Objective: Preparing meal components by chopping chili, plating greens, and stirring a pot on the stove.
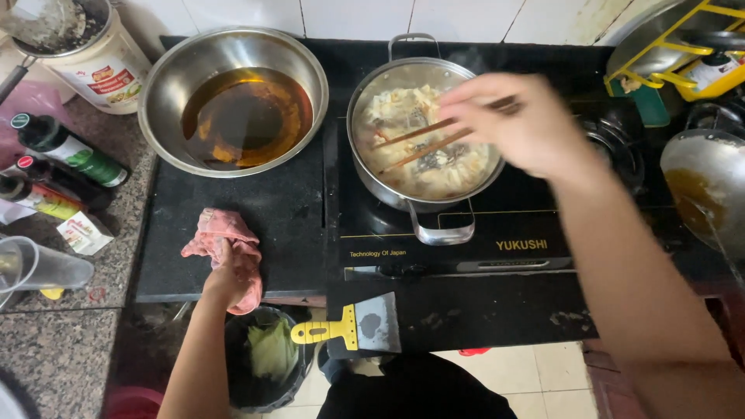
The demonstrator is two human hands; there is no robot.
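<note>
Right hand (528, 124) grips a pair of brown wooden chopsticks (434, 138) pinched between the fingers, tips dipped into the round stainless steel pot with 2 loop handles (442, 225); the hand is motion-blurred. The pot holds pale, soupy food with dark bits and sits on a black induction cooktop (535, 194). Left hand (227, 271) is clenched on a crumpled pink cloth (221, 233), pressing it onto the black countertop slab (279, 209) near its front edge. Behind the cloth, a wide shallow stainless steel bowl (167, 85) holds dark amber oil (some residue at the bottom). A metal scraper with a yellow handle (349, 326) lies at the front edge of the counter, blade toward the cooktop, just beside the left hand but apart from it. Below it, a black bin (240, 372) with green leaves inside stands on the floor. Far left: 2 dark bottles (66, 151) lying on the speckled granite counter (54, 349), a clear plastic cup (43, 268), a white tub (109, 66). Far right: a metal pan (710, 186) with brownish liquid, a yellow wire rack (683, 46) above.
</note>
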